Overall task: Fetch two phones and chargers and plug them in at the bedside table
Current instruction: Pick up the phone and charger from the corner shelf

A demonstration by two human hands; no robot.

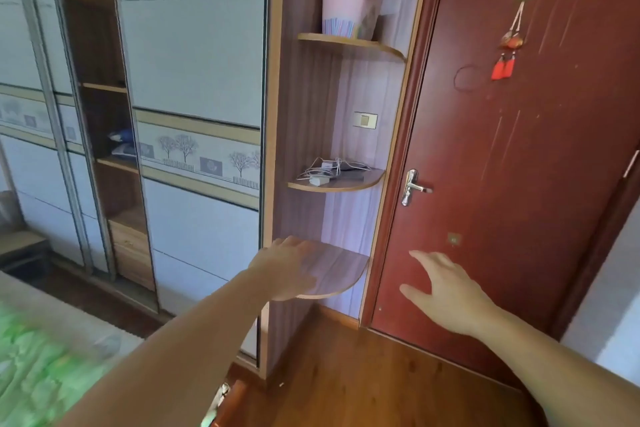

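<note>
Head view
Chargers (pixel 320 180): white, in tangled cords on the shelf (pixel 370 182), centre frame.
Phones (pixel 351 176): dark slabs, probably; just right of them.
Handling: likely light; cords limp and snag-prone, so grip the plug bodies and the phone edges.
Left hand (pixel 287 267): open, empty, lower centre.
Right hand (pixel 446 291): spread, empty, lower right.

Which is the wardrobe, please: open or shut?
Partly open: a gap between the sliding panels exposes inner shelves and drawers.
</note>
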